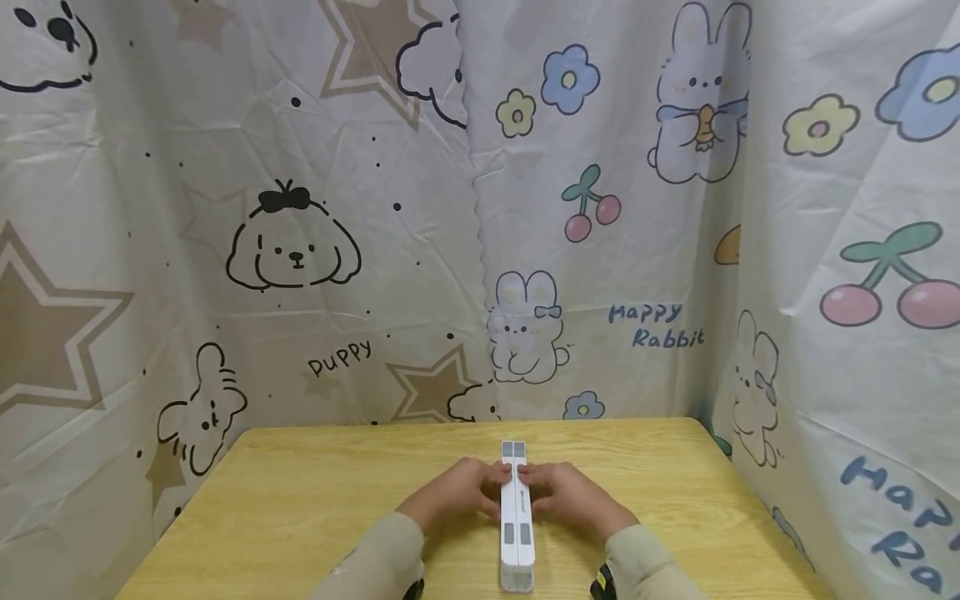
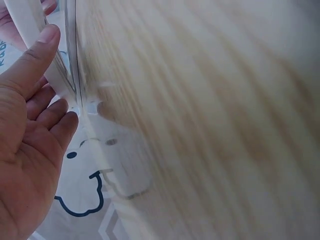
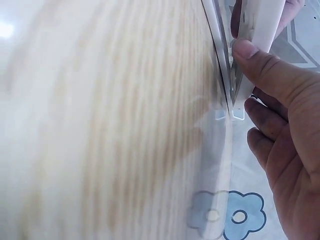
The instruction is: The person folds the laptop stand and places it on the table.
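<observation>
A long, narrow white folded laptop stand (image 1: 516,500) with grey pads on its two side-by-side bars points away from me at the middle of the table. My left hand (image 1: 467,493) grips its left side, and my right hand (image 1: 567,492) grips the right side directly opposite. In the left wrist view, the thumb (image 2: 48,37) presses on the white bar (image 2: 25,19) while the fingers curl beneath. The right wrist view has the right thumb (image 3: 246,50) against the stand's side, its other fingers bent below. The stand's underside is hidden in the head view.
The light wood-grain table (image 1: 322,483) spreads out on both sides of the hands. A printed curtain (image 1: 420,292) with puppies, rabbits and flowers hangs behind the far edge and along both sides.
</observation>
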A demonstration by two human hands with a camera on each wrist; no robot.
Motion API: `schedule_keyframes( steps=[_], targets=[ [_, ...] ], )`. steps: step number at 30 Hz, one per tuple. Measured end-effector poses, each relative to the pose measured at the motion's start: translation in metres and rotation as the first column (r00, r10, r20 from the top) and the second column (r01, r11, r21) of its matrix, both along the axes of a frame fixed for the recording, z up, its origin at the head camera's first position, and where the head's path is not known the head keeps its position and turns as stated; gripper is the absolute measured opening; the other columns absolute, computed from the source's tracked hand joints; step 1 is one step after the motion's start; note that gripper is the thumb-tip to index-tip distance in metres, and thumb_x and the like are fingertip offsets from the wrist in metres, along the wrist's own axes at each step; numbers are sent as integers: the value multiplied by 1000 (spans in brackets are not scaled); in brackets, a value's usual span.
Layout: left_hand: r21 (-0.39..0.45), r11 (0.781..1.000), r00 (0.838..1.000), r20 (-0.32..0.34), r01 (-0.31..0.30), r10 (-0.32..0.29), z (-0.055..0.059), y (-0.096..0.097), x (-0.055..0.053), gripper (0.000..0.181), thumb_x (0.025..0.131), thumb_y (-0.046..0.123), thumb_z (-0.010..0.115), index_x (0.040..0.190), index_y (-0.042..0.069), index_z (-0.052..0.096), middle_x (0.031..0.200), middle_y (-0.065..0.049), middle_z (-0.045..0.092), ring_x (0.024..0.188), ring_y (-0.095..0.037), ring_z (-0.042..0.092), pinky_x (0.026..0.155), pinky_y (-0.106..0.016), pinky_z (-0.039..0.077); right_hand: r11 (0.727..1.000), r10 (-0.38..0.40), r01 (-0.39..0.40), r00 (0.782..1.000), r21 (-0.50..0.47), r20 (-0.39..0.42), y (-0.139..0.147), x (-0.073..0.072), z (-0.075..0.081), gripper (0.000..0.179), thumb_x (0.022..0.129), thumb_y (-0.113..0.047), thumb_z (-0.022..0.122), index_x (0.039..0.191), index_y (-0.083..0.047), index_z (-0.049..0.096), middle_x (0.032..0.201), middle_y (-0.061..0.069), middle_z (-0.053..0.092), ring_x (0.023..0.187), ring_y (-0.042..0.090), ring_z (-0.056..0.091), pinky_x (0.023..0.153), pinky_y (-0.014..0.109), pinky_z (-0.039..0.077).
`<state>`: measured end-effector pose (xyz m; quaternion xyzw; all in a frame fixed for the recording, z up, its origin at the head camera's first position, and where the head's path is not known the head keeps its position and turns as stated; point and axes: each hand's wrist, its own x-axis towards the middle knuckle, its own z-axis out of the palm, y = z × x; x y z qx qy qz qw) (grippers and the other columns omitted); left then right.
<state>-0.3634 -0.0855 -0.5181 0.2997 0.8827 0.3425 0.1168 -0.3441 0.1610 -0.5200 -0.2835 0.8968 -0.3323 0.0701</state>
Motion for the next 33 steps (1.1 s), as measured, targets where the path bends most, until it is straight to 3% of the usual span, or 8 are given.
schedule_keyframes(
  steps=[8,15,28,33],
  targets=[
    [-50,999,999,-36,-15,13,-4,5,3,65,68,17,94,129,15,71,148,7,56,143,-21,47,120,-39,35,996,0,8,997,92,-84,-3,2,-5,49,90,-24,79,137,-19,66,151,-6,54,140,27,51,115,47,43],
    [-145,989,990,-140,-6,-14,-5,8,3,67,69,22,94,131,16,69,148,6,56,140,-19,51,116,-35,41,987,5,20,988,157,-153,-5,3,-7,50,89,-25,80,137,-19,66,151,-6,55,138,29,54,112,49,45],
    [-199,980,990,-138,-14,-13,-2,10,4,68,71,26,92,134,20,67,151,8,53,143,-21,48,118,-37,39,981,55,-12,975,196,-214,-2,4,-7,55,88,-30,79,138,-15,65,150,-2,55,138,27,54,114,52,43],
    [-257,966,983,-181,-3,-45,5,12,6,62,71,29,92,129,20,71,147,4,57,140,-22,51,116,-37,42,981,59,-14,972,196,-226,-3,4,-6,53,86,-30,80,135,-15,67,149,-2,57,136,27,55,114,52,43]
  ],
)
